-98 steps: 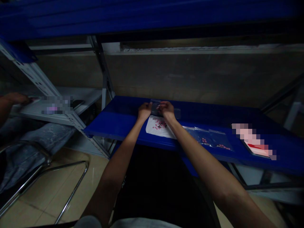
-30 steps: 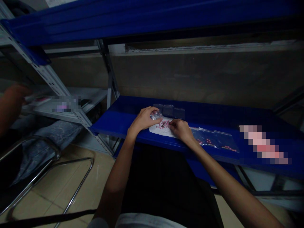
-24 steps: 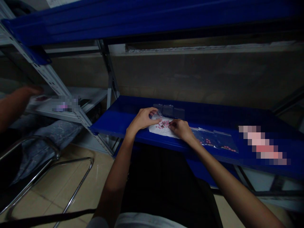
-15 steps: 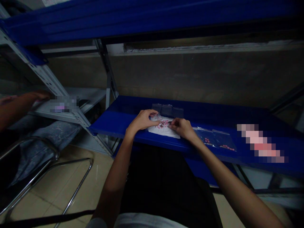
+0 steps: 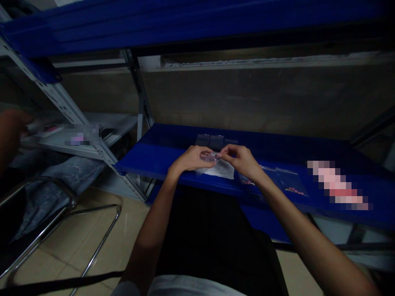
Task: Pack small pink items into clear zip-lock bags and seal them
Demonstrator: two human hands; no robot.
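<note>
My left hand [image 5: 194, 158] is closed on a clear plastic bag [image 5: 212, 158], held just above the blue shelf. The thumb and fingers of my right hand [image 5: 239, 158] are pinched together at the bag's right edge. A tiny dark spot shows at those fingertips, too small to name. Below both hands lies a crumpled white sheet [image 5: 224, 169], partly covered by my left hand and the bag. Beside my right wrist, a zip bag [image 5: 247, 181] holds small pink pieces. Another zip bag [image 5: 291, 183] with pink pieces lies further right.
Several flat clear bags [image 5: 212, 141] lie behind my hands on the blue shelf [image 5: 154, 152]. A blurred-out pink item [image 5: 339, 185] is at right. An upper blue beam [image 5: 197, 26] spans overhead. At left are another person's hand [image 5: 14, 123] and a metal-framed chair [image 5: 114, 218].
My right hand has risen from the white sheet to the bag's edge. The left hand has shifted slightly right with the bag. Pink and brown pieces seen on the sheet are now hidden.
</note>
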